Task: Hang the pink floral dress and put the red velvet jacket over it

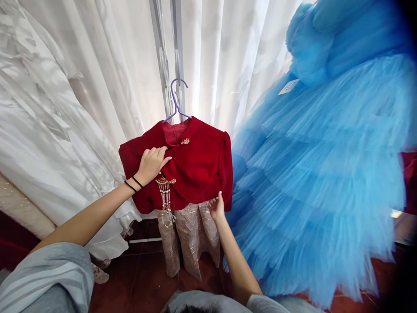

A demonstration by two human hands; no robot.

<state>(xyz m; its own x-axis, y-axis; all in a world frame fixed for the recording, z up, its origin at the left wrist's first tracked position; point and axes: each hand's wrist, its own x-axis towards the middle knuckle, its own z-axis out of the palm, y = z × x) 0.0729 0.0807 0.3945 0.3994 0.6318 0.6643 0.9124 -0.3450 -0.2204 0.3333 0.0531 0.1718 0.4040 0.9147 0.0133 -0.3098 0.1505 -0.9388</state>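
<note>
A short red velvet jacket [202, 161] hangs on a purple hanger [176, 102] in front of me. It has a beaded clasp [185, 141] near the collar and a beaded tassel brooch [164, 187] lower down. My left hand [152, 164] is closed on the jacket's front just below the collar, its fingers curled over the cloth. By the lower right hem is my right hand [216, 207], thumb raised and fingers apart. Its fingertips lie close to the hem; I cannot tell whether they touch. Beneath the jacket hangs a shiny beige-pink skirt [187, 234] in folds.
A large blue tiered tulle dress [319, 174] with a white tag [289, 87] fills the right side. White gowns [48, 121] hang on the left. Behind are a white curtain [215, 52] and a metal rail [177, 39]. The floor [130, 278] has dark red tiles.
</note>
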